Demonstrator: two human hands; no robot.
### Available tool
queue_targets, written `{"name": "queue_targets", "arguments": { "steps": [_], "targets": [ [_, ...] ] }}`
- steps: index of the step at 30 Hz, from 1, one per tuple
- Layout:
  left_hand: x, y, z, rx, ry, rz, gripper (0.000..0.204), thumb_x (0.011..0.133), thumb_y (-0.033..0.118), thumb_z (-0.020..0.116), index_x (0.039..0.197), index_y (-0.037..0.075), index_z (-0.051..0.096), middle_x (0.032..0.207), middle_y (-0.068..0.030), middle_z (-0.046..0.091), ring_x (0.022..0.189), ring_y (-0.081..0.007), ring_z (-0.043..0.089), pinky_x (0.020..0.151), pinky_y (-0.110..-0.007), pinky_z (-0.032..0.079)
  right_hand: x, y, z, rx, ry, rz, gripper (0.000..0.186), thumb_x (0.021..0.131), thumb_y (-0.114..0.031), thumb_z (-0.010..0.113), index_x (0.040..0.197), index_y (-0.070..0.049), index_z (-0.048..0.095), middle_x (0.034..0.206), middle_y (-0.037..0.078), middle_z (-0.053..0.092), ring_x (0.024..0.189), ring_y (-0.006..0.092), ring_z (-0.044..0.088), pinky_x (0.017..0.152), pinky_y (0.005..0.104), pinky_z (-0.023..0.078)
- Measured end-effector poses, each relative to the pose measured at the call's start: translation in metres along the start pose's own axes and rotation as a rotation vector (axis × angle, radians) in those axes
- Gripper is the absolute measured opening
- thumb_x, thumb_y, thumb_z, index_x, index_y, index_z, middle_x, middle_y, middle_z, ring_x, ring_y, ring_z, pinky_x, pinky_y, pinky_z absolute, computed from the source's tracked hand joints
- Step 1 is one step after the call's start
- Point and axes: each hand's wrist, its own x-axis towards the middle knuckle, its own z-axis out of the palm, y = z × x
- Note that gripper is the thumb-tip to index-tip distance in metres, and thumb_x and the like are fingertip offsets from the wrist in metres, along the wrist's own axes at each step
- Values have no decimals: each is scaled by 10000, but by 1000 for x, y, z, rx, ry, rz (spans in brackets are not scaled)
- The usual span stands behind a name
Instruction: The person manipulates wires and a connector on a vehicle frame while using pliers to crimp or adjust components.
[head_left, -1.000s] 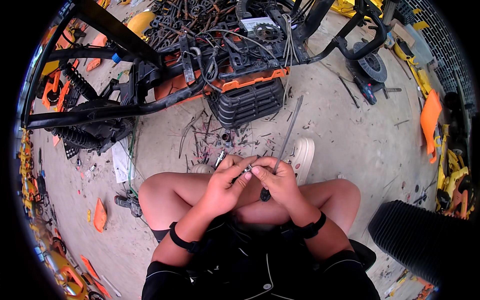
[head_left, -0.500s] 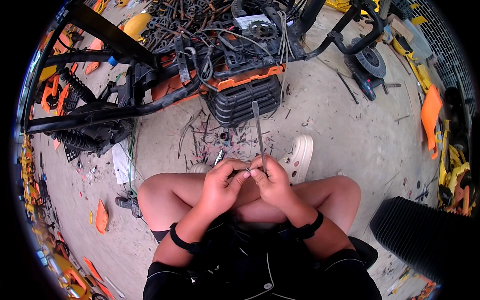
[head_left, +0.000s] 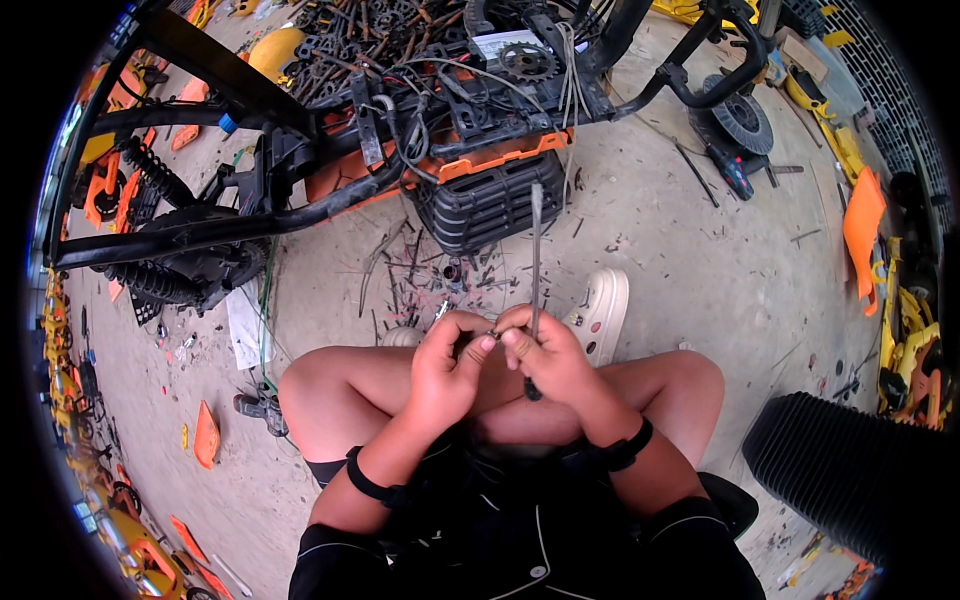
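Left hand (head_left: 447,368) pinching a small metal part (head_left: 492,334) steady at its fingertips; right hand (head_left: 552,362) closed round an upright screwdriver (head_left: 535,262), above knees, before a stripped vehicle frame (head_left: 400,130).

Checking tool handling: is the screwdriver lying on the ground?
No: the right hand grips the screwdriver, shaft pointing up, while the left hand meets it over the knees.

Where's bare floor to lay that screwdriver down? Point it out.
Bare concrete lies right of the pale clog, up toward the small wheel. Ahead of both hands, below the black ribbed housing, the floor is crowded with scattered scraps.
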Motion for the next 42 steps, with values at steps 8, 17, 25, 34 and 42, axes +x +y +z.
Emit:
{"name": "queue_targets", "arguments": {
  "steps": [8, 17, 25, 34, 42],
  "targets": [
    [7, -1, -7, -316, -9, -222, 171, 976, 43, 647, 1135, -20, 648, 983, -50, 675, 892, -115, 648, 819, -255, 516, 12, -8, -36, -29, 71, 189, 179, 1035, -145, 563, 1159, -38, 635, 961, 29, 676, 728, 69, 539, 632, 228, 461],
    [8, -8, -12, -435, 25, -191, 130, 978, 30, 639, 1098, -23, 638, 999, -57, 675, 915, -131, 664, 847, -267, 523, 17, 0, -32, 220, 195, -1, 264, 1044, -176, 549, 1281, -68, 594, 958, 66, 664, 728, 118, 578, 603, 259, 495],
    [13, -5, -18, -523, 91, -87, 110, 1008, 45, 592, 1102, -10, 609, 1000, -61, 655, 930, -148, 657, 863, -300, 519, 12, 29, -27, 472, 243, 446, 235, 1020, -221, 568, 1156, -30, 574, 701, 32, 485, 579, 135, 464, 564, 329, 419],
    [16, -6, -26, -485, 171, 62, 87, 1012, 11, 541, 1061, -9, 609, 982, -72, 642, 882, -149, 642, 830, -300, 520, 22, 40, -29, 668, 224, 441, 147, 985, -210, 606, 1032, -71, 611, 752, 36, 553, 599, 135, 473, 632, 326, 425],
    [12, -21, -14, -427, -60, 25, 130, 1008, 39, 576, 1101, -7, 655, 957, -57, 653, 877, -132, 620, 806, -292, 524, 11, 15, 6, 226, 109, 163, 190, 999, -90, 588, 1146, 25, 623, 767, 81, 600, 527, 107, 456, 495, 283, 407]
  ]
}}
